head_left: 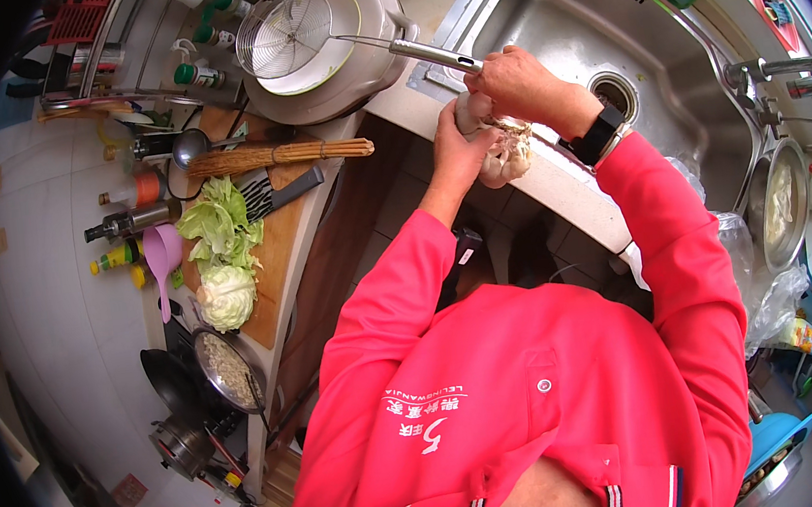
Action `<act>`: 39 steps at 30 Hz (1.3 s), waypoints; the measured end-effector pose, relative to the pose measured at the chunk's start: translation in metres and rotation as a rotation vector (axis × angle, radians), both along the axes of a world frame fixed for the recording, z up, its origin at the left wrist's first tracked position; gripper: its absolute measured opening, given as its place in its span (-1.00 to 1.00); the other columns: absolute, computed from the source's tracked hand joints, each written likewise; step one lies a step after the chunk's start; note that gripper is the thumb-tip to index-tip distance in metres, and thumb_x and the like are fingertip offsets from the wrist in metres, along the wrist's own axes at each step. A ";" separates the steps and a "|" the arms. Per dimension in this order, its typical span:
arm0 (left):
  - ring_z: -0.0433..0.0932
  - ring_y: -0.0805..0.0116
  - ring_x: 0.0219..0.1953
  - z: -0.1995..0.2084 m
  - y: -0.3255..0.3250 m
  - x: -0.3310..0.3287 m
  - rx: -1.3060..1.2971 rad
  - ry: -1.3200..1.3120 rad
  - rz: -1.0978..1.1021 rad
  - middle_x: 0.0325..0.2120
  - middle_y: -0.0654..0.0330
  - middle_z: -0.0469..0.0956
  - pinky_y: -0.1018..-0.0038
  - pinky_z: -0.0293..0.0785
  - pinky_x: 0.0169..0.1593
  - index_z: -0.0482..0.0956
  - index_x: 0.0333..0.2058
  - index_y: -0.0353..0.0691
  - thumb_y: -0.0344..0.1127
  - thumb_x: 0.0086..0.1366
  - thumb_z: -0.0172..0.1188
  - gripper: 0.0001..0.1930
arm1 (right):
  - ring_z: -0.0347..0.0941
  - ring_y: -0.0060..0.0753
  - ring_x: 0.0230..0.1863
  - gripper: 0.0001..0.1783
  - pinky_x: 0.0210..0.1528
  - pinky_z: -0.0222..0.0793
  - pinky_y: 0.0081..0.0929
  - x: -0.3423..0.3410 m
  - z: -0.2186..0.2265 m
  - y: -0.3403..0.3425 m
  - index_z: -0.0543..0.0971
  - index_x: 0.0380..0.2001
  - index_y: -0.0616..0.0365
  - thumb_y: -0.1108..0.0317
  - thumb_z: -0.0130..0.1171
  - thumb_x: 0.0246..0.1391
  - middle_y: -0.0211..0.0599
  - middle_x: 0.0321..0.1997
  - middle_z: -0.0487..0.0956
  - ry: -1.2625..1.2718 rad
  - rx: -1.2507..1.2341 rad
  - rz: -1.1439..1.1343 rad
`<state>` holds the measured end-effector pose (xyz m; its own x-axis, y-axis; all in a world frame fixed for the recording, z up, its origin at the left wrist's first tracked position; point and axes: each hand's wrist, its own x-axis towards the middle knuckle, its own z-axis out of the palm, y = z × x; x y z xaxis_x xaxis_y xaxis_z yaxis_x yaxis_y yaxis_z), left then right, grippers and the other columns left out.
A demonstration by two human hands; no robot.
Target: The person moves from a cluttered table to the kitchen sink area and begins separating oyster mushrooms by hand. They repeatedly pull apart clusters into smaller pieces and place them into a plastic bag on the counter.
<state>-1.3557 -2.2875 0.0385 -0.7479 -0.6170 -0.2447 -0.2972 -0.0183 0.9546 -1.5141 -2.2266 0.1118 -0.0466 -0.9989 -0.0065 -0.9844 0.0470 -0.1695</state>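
Several pale garlic bulbs (pixel 507 156) with dry, papery stems are held in a bunch over the edge of the counter by the sink. My left hand (pixel 460 149) wraps round the bunch from the left, thumb across it. Above it, my right hand (pixel 525 90) is closed with curled fingers against the upper bulb and stems; its fingertips are partly hidden. The handle end of a wire skimmer (pixel 289 33) reaches up to the right hand's knuckles, and its mesh basket lies over a white plate (pixel 346 62) on a large round lid or pot.
The steel sink (pixel 645 80) with its faucet (pixel 803 73) lies at the right. On the left counter, a cutting board (pixel 273 258) bears lettuce (pixel 222 223), a cabbage piece (pixel 228 297) and a cleaver-like dark tool (pixel 296 191). A bamboo brush (pixel 287 155) lies nearby.
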 end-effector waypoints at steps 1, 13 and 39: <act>0.37 0.27 0.10 0.000 0.001 0.000 -0.024 -0.012 0.006 0.04 0.02 0.38 0.37 0.34 0.13 0.21 0.15 -0.37 -0.34 -0.06 0.41 -0.20 | 0.51 -0.21 -0.33 -0.84 -0.30 0.43 -0.30 -0.002 0.002 0.000 0.53 -0.44 0.06 0.34 0.16 -0.19 -0.31 -0.50 0.52 -0.008 0.049 0.007; 0.42 0.10 0.07 -0.002 0.012 -0.013 -0.029 -0.077 0.140 0.00 -0.05 0.43 0.30 0.34 0.12 0.26 0.10 -0.32 -0.38 0.03 0.27 -0.37 | 0.50 -0.09 -0.29 -0.86 -0.30 0.42 -0.23 -0.013 0.012 0.014 0.50 -0.43 0.09 0.41 0.17 -0.16 -0.24 -0.41 0.53 -0.223 0.158 -0.021; 0.44 0.19 -0.01 -0.017 0.013 -0.019 0.037 0.078 0.292 -0.05 -0.03 0.44 0.35 0.36 0.07 0.29 0.11 -0.31 -0.47 0.02 0.21 -0.39 | 0.45 -0.16 -0.34 -0.81 -0.32 0.42 -0.35 0.000 0.000 0.092 0.52 -0.47 0.12 0.56 0.23 -0.26 -0.28 -0.41 0.50 -0.457 -0.550 -0.117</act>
<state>-1.3743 -2.2741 0.0215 -0.5577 -0.8004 -0.2198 -0.1999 -0.1275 0.9715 -1.5145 -2.1351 0.1123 -0.2664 -0.8520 0.4508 -0.8033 -0.0622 -0.5923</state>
